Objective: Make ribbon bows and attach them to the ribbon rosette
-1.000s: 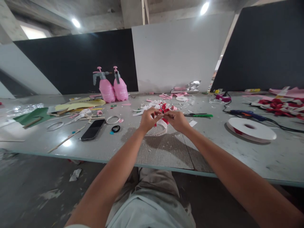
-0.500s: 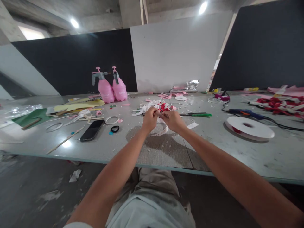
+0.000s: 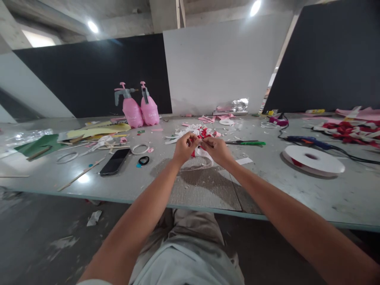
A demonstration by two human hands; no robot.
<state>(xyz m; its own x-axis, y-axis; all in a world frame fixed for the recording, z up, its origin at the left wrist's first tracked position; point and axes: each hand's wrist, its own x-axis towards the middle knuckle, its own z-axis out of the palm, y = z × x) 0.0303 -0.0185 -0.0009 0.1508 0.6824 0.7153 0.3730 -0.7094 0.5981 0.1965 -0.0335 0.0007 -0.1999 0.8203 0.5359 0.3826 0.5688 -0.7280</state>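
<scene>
Over the middle of the table, my left hand (image 3: pixel 185 148) and my right hand (image 3: pixel 217 149) meet with their fingertips almost touching. Both are closed in a pinch on a pale ribbon (image 3: pixel 204 164), printed with faint marks, that hangs in a loop below them. A bit of red shows between the hands. Just behind lies a heap of white and red ribbon pieces (image 3: pixel 197 129), partly covered by my fingers. Scissors with green handles (image 3: pixel 257 143) rest to the right of my right hand, beside a small white strip (image 3: pixel 244 161).
At right are a white ribbon spool (image 3: pixel 313 159), a blue glue gun (image 3: pixel 308 141) with its cord, and a red-and-white ribbon pile (image 3: pixel 350 130). Leftward lie a phone (image 3: pixel 115 161), a black ring (image 3: pixel 143 160), a thin stick (image 3: pixel 81 174) and two pink spray bottles (image 3: pixel 132 112).
My hands have moved slightly apart. The ribbon loop below them has shifted and spread wider, and some red now shows between the hands.
</scene>
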